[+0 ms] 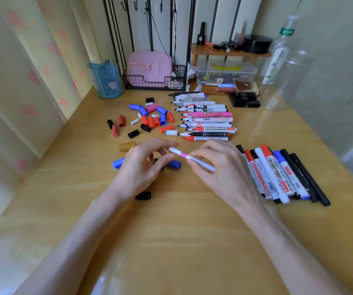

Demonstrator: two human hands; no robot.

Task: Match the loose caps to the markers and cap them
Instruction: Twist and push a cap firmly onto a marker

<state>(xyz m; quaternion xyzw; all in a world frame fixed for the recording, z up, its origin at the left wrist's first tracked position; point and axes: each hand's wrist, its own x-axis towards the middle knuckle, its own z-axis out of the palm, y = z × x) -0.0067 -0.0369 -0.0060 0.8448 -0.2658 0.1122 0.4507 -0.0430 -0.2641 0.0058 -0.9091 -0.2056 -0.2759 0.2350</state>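
A thin white marker with a pink band [192, 159] is held over the wooden table [171, 241]. My right hand [220, 167] pinches its barrel. My left hand [143, 165] touches its capped far end with thumb and forefinger. Loose caps in red, blue, black, white and pink [150, 118] lie scattered behind my left hand. Uncapped markers [205, 118] lie in a row behind my hands. A group of capped markers [281, 175] lies to the right. A gold cap [127, 146], blue caps [118, 163] and a black cap [143, 195] lie near my left hand.
At the back stand a blue cup [107, 78], a wire basket with a pink case [150, 71], a small wooden shelf [230, 52] over a clear box, and a clear bottle [281, 60]. A curtain hangs on the left.
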